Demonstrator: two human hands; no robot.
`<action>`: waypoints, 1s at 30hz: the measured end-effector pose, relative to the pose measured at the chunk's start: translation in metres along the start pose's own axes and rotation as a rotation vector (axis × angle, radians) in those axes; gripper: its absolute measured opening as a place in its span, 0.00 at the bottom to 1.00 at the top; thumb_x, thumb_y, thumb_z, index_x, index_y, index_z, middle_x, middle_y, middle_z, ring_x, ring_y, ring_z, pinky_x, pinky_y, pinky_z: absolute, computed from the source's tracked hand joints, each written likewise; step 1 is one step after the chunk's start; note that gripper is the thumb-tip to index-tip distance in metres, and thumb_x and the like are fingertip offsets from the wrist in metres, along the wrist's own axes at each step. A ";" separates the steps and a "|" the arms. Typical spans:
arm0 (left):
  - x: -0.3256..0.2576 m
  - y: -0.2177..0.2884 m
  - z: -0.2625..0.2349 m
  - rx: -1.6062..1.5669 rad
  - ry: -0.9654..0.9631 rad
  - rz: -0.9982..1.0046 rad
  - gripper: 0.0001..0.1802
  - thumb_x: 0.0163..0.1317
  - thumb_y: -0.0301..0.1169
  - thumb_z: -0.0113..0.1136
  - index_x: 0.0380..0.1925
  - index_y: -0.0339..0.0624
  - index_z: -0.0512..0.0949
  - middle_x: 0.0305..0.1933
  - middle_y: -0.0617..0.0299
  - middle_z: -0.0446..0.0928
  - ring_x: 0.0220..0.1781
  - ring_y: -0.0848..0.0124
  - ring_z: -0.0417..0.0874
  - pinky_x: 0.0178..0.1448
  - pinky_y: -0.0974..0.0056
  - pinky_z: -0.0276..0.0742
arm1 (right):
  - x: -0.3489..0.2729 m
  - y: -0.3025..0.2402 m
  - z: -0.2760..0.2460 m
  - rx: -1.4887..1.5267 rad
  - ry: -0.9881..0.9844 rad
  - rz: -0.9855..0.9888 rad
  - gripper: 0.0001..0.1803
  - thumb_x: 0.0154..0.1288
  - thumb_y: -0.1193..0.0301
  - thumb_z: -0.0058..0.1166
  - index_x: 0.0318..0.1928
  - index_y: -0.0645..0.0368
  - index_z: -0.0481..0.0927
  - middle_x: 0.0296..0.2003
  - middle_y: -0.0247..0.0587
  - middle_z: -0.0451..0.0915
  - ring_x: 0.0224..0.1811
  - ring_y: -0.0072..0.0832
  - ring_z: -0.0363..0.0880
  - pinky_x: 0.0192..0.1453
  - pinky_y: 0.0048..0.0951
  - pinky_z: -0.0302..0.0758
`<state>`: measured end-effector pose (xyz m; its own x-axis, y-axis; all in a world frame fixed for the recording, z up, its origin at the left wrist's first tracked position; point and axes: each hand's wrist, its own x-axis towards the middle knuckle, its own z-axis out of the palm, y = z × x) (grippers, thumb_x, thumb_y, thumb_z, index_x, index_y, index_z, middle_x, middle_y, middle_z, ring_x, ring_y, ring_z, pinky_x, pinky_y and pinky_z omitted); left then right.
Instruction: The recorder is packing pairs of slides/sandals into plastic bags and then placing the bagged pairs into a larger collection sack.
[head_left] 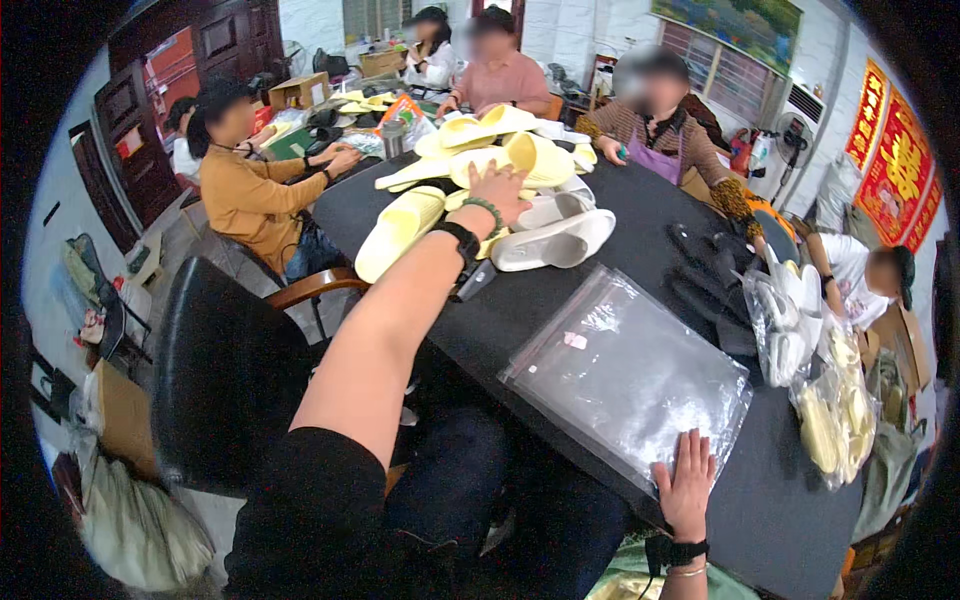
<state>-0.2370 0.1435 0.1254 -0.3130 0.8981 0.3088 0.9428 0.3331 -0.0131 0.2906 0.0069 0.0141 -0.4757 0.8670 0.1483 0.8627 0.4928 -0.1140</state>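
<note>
My left hand (495, 190) reaches out to a heap of slippers, its fingers spread over a pale yellow slipper (540, 162) on the near side. Another yellow slipper (398, 235) lies left of my wrist, and a white slipper (556, 240) is tipped on its side to the right. Nearer to me, a stack of clear plastic bags (635, 375) lies flat on the dark table (790, 520). My right hand (687, 485) rests flat on the near right corner of the stack, fingers stretched out.
White slippers in clear bags (783, 325) and bagged yellow slippers (838, 420) sit at the table's right side, beside dark slippers (705, 275). Several people sit around the table. A black chair (225, 370) stands to my left, and a metal flask (393, 138) stands behind the heap.
</note>
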 end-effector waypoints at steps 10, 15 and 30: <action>-0.117 0.114 -0.029 -0.275 0.253 0.322 0.34 0.61 0.53 0.55 0.62 0.45 0.67 0.73 0.46 0.57 0.75 0.45 0.54 0.69 0.25 0.43 | -0.001 -0.004 -0.004 0.011 -0.014 0.050 0.38 0.68 0.53 0.49 0.71 0.63 0.58 0.73 0.52 0.54 0.77 0.50 0.45 0.77 0.51 0.42; -0.202 0.165 0.027 -0.443 0.076 0.609 0.37 0.65 0.60 0.47 0.69 0.53 0.63 0.75 0.50 0.56 0.78 0.50 0.51 0.72 0.28 0.41 | 0.004 0.000 0.000 -0.014 -0.006 0.031 0.38 0.68 0.54 0.49 0.71 0.62 0.57 0.73 0.51 0.54 0.77 0.49 0.46 0.77 0.50 0.42; -0.220 0.175 0.075 -0.449 -0.042 0.650 0.37 0.61 0.62 0.47 0.65 0.55 0.69 0.73 0.53 0.61 0.75 0.50 0.56 0.74 0.33 0.43 | -0.039 0.019 -0.010 0.155 0.433 -0.008 0.18 0.70 0.72 0.46 0.58 0.63 0.74 0.65 0.54 0.68 0.71 0.48 0.60 0.72 0.46 0.57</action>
<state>-0.0120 0.0256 -0.0166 0.3205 0.8863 0.3344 0.8916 -0.4015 0.2095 0.3275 -0.0179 0.0165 -0.3381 0.7685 0.5433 0.8077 0.5332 -0.2516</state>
